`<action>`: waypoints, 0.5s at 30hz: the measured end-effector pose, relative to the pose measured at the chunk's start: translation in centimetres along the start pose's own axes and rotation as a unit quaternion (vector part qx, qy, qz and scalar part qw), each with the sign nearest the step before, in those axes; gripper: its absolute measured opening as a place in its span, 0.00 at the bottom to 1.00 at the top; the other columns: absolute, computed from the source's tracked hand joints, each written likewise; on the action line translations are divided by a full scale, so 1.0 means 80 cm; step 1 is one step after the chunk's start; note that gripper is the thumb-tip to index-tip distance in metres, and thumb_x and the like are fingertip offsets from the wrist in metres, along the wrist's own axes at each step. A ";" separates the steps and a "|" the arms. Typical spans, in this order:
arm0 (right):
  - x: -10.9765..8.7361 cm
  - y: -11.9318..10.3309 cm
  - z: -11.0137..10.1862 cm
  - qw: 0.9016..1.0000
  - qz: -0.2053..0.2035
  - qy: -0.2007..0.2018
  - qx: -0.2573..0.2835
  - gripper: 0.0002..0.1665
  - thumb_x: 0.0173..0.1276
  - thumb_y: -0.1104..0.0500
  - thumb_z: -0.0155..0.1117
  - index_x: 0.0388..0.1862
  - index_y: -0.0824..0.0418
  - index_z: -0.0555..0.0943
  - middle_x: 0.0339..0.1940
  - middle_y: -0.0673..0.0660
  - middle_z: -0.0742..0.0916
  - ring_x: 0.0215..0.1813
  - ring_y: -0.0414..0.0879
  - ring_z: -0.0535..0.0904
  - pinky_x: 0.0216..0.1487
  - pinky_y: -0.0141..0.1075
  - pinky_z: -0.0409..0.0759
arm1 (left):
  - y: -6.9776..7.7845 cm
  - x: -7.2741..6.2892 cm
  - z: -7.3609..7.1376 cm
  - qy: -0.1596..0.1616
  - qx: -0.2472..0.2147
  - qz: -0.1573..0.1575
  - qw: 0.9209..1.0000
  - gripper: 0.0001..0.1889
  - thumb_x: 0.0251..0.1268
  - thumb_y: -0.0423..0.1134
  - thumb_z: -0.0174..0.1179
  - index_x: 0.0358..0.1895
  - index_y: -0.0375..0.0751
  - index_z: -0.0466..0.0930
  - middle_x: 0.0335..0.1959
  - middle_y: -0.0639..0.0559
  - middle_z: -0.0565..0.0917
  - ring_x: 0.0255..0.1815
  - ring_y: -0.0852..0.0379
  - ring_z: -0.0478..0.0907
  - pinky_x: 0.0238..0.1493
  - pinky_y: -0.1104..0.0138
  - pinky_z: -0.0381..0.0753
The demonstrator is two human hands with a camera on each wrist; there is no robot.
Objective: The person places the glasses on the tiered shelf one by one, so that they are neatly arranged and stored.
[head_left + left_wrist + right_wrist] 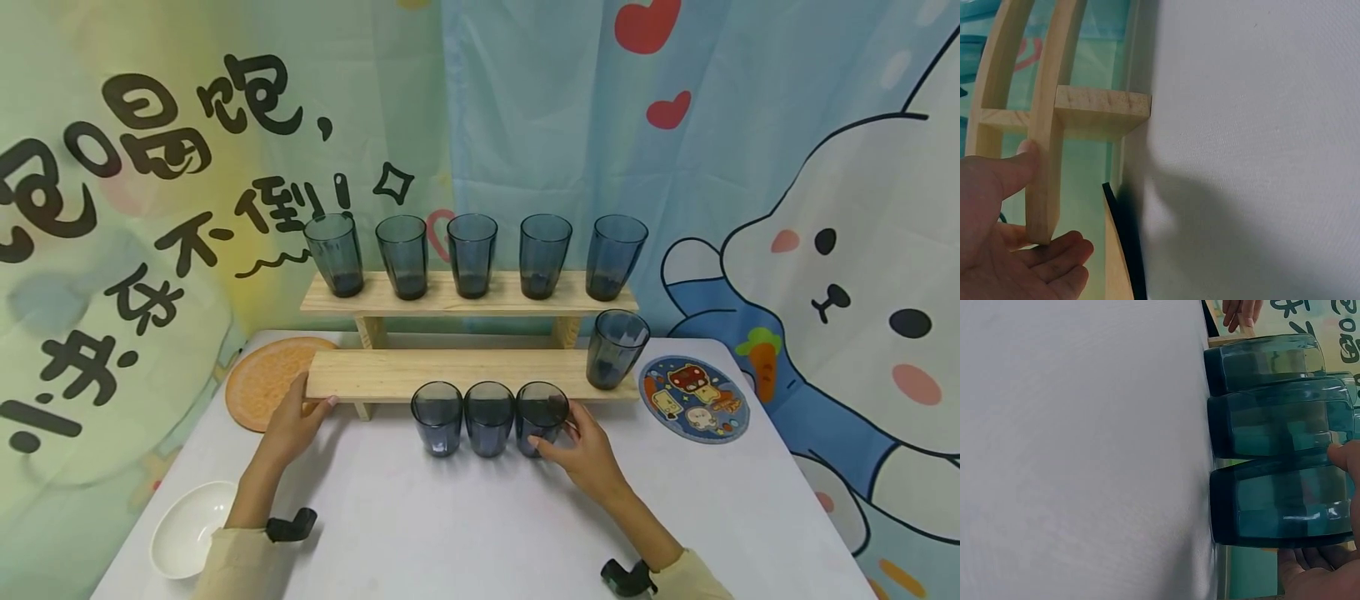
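Observation:
At the left end of a two-tier wooden shelf, my left hand grips the lower board, thumb on one face and fingers at its edge in the left wrist view. My right hand holds the rightmost of three blue-grey drinking glasses, with thumb and fingers around its side. That glass stands upright on the table in front of the shelf. Beside it, the middle glass and the left glass stand upright in a close row. Another glass stands at the lower board's right end.
Several matching glasses line the upper board. An orange round mat lies left of the shelf, a blue patterned round mat right of it. A white bowl sits beside my left forearm. Behind the white table hangs a printed cloth.

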State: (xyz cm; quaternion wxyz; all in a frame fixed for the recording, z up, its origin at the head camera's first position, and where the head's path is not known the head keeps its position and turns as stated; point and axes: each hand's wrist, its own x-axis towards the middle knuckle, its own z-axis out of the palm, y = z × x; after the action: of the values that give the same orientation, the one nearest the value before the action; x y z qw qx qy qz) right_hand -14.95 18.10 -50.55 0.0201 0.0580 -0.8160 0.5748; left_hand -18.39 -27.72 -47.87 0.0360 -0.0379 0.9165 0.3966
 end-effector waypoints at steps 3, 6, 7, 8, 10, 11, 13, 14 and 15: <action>-0.001 -0.001 -0.001 1.000 -0.003 0.000 0.000 0.41 0.65 0.58 0.81 0.73 0.64 0.73 0.71 0.63 0.78 0.77 0.60 0.73 0.80 0.44 0.64 | 0.000 -0.001 0.001 0.000 -0.002 -0.001 1.000 0.45 0.84 0.52 0.54 0.85 0.30 0.39 0.83 0.23 0.49 0.83 0.23 0.47 0.79 0.32 0.52; -0.002 -0.005 -0.003 1.000 -0.002 -0.003 -0.003 0.42 0.65 0.57 0.82 0.73 0.63 0.73 0.72 0.63 0.78 0.77 0.60 0.73 0.80 0.43 0.64 | 0.002 -0.001 0.001 -0.003 0.000 -0.005 1.000 0.45 0.84 0.52 0.53 0.85 0.31 0.38 0.84 0.23 0.49 0.83 0.23 0.46 0.79 0.32 0.52; -0.003 -0.006 -0.004 1.000 -0.003 -0.003 -0.003 0.42 0.64 0.57 0.82 0.73 0.64 0.72 0.72 0.63 0.78 0.77 0.60 0.73 0.80 0.43 0.65 | 0.002 -0.001 0.000 -0.005 0.001 -0.008 1.000 0.46 0.84 0.53 0.53 0.85 0.31 0.37 0.84 0.23 0.48 0.84 0.23 0.46 0.79 0.32 0.51; -0.003 -0.008 -0.005 1.000 -0.004 -0.004 -0.003 0.43 0.64 0.57 0.82 0.74 0.64 0.72 0.73 0.64 0.77 0.78 0.61 0.72 0.80 0.42 0.64 | 0.002 0.000 0.000 -0.005 0.001 -0.008 1.000 0.46 0.84 0.53 0.53 0.85 0.31 0.37 0.84 0.23 0.48 0.84 0.23 0.46 0.79 0.32 0.51; -0.004 -0.014 -0.008 1.000 -0.006 -0.006 0.001 0.44 0.64 0.57 0.82 0.75 0.65 0.71 0.74 0.64 0.76 0.78 0.61 0.71 0.80 0.41 0.64 | 0.002 0.000 0.000 -0.004 0.002 -0.008 1.000 0.45 0.85 0.53 0.53 0.85 0.31 0.37 0.84 0.24 0.48 0.84 0.23 0.46 0.79 0.32 0.51; -0.005 -0.018 -0.010 1.000 -0.008 -0.006 0.003 0.45 0.64 0.57 0.82 0.75 0.65 0.70 0.74 0.65 0.76 0.79 0.61 0.71 0.80 0.41 0.64 | 0.002 0.000 0.000 -0.004 0.002 -0.008 1.000 0.45 0.85 0.53 0.53 0.85 0.31 0.37 0.84 0.24 0.48 0.84 0.24 0.46 0.79 0.32 0.51; -0.005 -0.024 -0.014 1.000 -0.013 -0.005 0.007 0.45 0.64 0.58 0.82 0.75 0.66 0.70 0.74 0.65 0.76 0.79 0.61 0.71 0.80 0.41 0.64 | 0.002 0.000 0.000 -0.003 0.001 -0.005 1.000 0.45 0.85 0.53 0.53 0.85 0.31 0.37 0.84 0.24 0.49 0.84 0.24 0.46 0.79 0.32 0.51; -0.006 -0.028 -0.016 1.000 -0.016 -0.004 0.009 0.45 0.64 0.58 0.82 0.76 0.66 0.69 0.74 0.65 0.76 0.79 0.61 0.71 0.79 0.41 0.64 | 0.002 0.000 0.000 -0.002 0.000 -0.002 1.000 0.45 0.85 0.52 0.53 0.85 0.31 0.37 0.84 0.24 0.49 0.84 0.24 0.46 0.79 0.32 0.51; -0.006 -0.033 -0.018 1.000 -0.018 -0.004 0.010 0.45 0.65 0.58 0.82 0.76 0.66 0.69 0.74 0.65 0.76 0.79 0.61 0.71 0.79 0.41 0.65 | 0.002 0.000 0.000 -0.002 -0.001 -0.002 1.000 0.45 0.85 0.52 0.53 0.85 0.31 0.37 0.84 0.24 0.49 0.84 0.24 0.46 0.79 0.32 0.51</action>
State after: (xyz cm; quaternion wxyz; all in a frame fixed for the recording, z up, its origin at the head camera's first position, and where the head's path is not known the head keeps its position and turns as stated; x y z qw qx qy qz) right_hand -14.18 18.61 -47.66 0.0271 0.0754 -0.8093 0.5819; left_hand -18.40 -27.60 -47.76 0.0380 -0.0388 0.9160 0.3975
